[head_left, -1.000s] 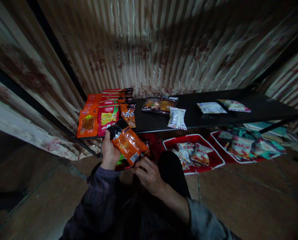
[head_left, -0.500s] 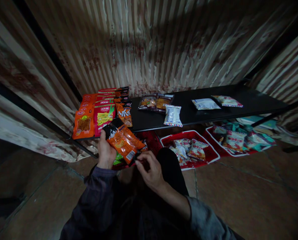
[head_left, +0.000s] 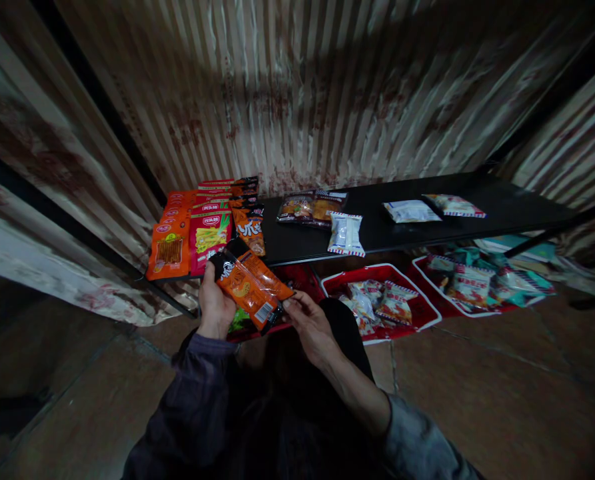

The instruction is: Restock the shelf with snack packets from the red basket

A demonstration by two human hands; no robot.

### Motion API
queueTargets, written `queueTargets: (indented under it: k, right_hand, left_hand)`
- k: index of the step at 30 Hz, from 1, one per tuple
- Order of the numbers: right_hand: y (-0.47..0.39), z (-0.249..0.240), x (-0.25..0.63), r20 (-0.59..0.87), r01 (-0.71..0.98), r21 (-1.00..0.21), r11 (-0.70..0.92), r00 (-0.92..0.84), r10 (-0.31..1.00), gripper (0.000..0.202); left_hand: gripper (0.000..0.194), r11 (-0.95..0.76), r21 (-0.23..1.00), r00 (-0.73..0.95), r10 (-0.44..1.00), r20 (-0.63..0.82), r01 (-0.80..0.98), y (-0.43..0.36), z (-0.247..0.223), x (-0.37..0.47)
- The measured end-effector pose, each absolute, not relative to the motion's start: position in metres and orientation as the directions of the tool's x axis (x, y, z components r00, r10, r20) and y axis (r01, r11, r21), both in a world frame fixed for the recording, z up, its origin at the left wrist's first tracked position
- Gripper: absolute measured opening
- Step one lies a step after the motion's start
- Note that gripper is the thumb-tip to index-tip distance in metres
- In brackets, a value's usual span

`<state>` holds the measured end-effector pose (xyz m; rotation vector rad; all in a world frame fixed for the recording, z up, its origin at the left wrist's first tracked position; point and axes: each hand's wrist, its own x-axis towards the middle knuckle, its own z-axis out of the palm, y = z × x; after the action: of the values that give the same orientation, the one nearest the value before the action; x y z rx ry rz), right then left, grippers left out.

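In front of the shelf's left end, my left hand (head_left: 216, 305) grips the upper left end of an orange and black snack bag (head_left: 251, 285), which tilts down to the right with its barcode facing me. My right hand (head_left: 308, 323) is closed at the bag's lower right corner, thumb and fingers pinching the edge. Just beyond the bag, on the shelf, lie rows of overlapping packets: orange packets (head_left: 168, 250), red packets (head_left: 211, 233) with a yellow food picture, and more orange and black bags (head_left: 250, 227).
The black shelf (head_left: 297, 243) also bears two brown snack packs (head_left: 311, 207), a small white packet (head_left: 346, 233) and two pale packets (head_left: 411, 211) farther right. Below stand red baskets (head_left: 430, 313) with several snack bags. Metal posts (head_left: 102, 100) and a striped curtain (head_left: 297, 100) enclose the shelf.
My right hand's fingers have shifted slightly up and right along the bag's lower edge. The bag and my left hand have moved a little to the right.
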<state>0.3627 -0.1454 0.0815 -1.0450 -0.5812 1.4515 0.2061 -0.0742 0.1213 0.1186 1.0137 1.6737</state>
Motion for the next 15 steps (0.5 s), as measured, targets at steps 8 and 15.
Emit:
queueTargets:
  k: [8, 15]
  right_hand:
    - [-0.1431, 0.0868, 0.361, -0.262, -0.532, -0.838, -0.122, 0.196, 0.945, 0.031]
    - [-0.1462, 0.086, 0.3604, -0.179, -0.513, -0.858, -0.029, 0.247, 0.952, 0.022]
  left_hand:
    - [0.017, -0.122, 0.582, -0.456, 0.755, -0.472, -0.804, -0.0778, 0.1296, 0.2133]
    - [0.018, -0.091, 0.595, -0.41, 0.806, -0.427, -0.799, -0.0803, 0.1242, 0.2143]
